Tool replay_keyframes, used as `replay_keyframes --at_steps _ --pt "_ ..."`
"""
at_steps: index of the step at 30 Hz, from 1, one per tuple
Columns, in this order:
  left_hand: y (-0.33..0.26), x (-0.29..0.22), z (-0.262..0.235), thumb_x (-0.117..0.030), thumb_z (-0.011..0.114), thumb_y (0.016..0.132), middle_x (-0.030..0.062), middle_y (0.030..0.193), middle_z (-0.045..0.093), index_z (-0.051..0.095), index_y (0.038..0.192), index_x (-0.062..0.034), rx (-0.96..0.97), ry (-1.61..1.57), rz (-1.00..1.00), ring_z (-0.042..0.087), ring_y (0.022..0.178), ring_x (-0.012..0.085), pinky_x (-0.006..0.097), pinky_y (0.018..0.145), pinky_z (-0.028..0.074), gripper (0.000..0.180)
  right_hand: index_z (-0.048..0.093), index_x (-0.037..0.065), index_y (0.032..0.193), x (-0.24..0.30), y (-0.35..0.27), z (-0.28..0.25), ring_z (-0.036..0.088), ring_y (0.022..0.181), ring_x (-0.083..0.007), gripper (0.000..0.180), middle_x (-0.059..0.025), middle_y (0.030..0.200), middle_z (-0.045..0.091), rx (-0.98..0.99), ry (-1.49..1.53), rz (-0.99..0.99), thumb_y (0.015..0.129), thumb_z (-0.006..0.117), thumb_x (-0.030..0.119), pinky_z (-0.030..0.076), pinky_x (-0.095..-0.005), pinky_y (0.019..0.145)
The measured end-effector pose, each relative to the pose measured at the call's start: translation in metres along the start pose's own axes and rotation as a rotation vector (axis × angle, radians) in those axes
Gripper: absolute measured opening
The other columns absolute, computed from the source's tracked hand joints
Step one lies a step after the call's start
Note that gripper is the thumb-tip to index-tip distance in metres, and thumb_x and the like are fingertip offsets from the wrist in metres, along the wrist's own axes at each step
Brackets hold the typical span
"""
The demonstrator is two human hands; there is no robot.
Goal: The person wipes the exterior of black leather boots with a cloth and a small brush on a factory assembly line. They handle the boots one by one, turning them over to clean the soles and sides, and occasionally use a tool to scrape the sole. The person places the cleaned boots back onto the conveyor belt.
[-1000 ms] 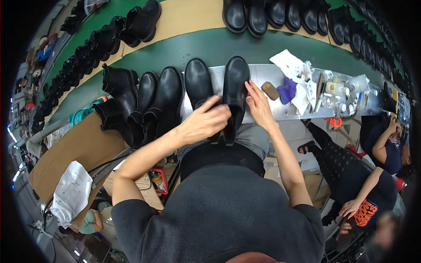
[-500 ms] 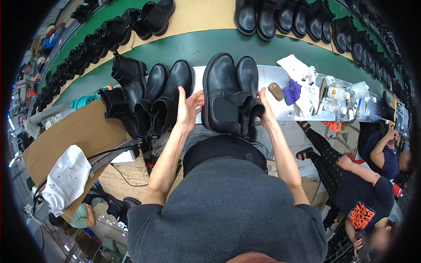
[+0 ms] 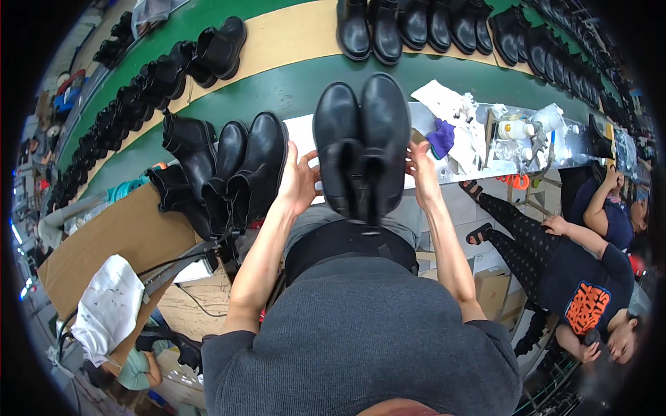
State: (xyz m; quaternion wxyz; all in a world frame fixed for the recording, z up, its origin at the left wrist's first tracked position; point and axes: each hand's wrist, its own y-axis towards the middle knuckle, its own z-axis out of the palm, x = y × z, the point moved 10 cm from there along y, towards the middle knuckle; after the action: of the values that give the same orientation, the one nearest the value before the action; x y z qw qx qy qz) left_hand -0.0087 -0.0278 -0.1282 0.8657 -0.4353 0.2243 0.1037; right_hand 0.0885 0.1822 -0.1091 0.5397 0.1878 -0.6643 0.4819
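A pair of black ankle boots sits side by side in front of me, toes away from me and shaft openings towards me. My left hand [image 3: 298,182] presses its fingers against the outer side of the left boot [image 3: 337,118], thumb raised. On the other side, my right hand [image 3: 422,175] has its fingers around the outer edge of the right boot [image 3: 386,114]. Fingertips of both hands are partly hidden by the boots. Just left of my left hand stands another black boot [image 3: 262,152], with several more behind it.
A metal worktop at right holds a purple cloth [image 3: 440,139], white paper [image 3: 466,125] and plastic bottles [image 3: 517,130]. Rows of black boots [image 3: 385,31] line the green surface [image 3: 291,90] beyond. Brown cardboard [image 3: 111,239] lies left. A co-worker [image 3: 583,270] is at right.
The left boot has turned from lying on its side to line up with the right one, shafts now towards me. My left hand has closed in on the boot's side. The view has shifted right.
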Motion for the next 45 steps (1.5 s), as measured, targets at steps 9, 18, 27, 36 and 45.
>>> replay_keyframes --at_steps 9,18,27,36,45 --pt "0.013 0.007 0.056 -0.028 0.041 0.099 0.0162 0.124 0.055 0.046 0.131 -0.0006 0.366 -0.055 0.147 0.059 0.109 0.0242 0.034 0.093 0.051 0.043 0.048 -0.008 0.129 0.050 -0.001 0.027 0.054 0.081 -0.0133 0.091 -0.0095 0.102 0.058 0.046 0.093 -0.176 0.091 0.017 0.069 0.043 -0.0292 0.080" --pt "0.018 -0.015 -0.008 -0.056 0.038 0.095 0.0122 0.121 0.045 0.035 0.131 -0.0067 -0.196 0.086 0.715 0.052 0.110 0.0230 0.035 0.093 0.046 0.061 0.034 -0.008 0.138 0.038 0.007 0.022 0.047 0.107 -0.0211 0.072 -0.0142 0.114 0.049 -0.146 -0.310 -0.499 0.098 0.036 0.052 0.036 -0.0275 0.093" --pt "-0.002 0.005 0.011 -0.044 0.038 0.100 0.0103 0.118 0.050 0.039 0.128 -0.0018 0.352 -0.219 0.196 0.049 0.111 0.0161 0.031 0.097 0.039 0.050 0.036 -0.011 0.135 -0.012 0.007 0.039 0.048 0.121 -0.0239 0.074 -0.0189 0.130 0.049 0.373 0.763 0.262 0.095 0.047 0.050 0.036 -0.0330 0.102" --pt "-0.018 0.012 0.016 -0.040 0.041 0.099 0.0105 0.119 0.052 0.040 0.129 -0.0014 0.313 -0.165 0.187 0.052 0.108 0.0159 0.030 0.095 0.041 0.049 0.038 -0.010 0.134 -0.036 -0.009 0.049 0.051 0.117 -0.0256 0.074 -0.0199 0.127 0.052 0.375 0.810 0.244 0.093 0.049 0.051 0.038 -0.0342 0.100" --pt "-0.002 -0.008 -0.007 -0.037 0.044 0.099 0.0107 0.120 0.053 0.042 0.130 -0.0010 0.093 0.043 0.432 0.054 0.105 0.0157 0.029 0.092 0.044 0.047 0.040 -0.009 0.133 -0.005 0.008 0.020 0.054 0.114 -0.0273 0.074 -0.0209 0.125 0.054 0.255 0.581 0.034 0.092 0.052 0.051 0.040 -0.0353 0.098"
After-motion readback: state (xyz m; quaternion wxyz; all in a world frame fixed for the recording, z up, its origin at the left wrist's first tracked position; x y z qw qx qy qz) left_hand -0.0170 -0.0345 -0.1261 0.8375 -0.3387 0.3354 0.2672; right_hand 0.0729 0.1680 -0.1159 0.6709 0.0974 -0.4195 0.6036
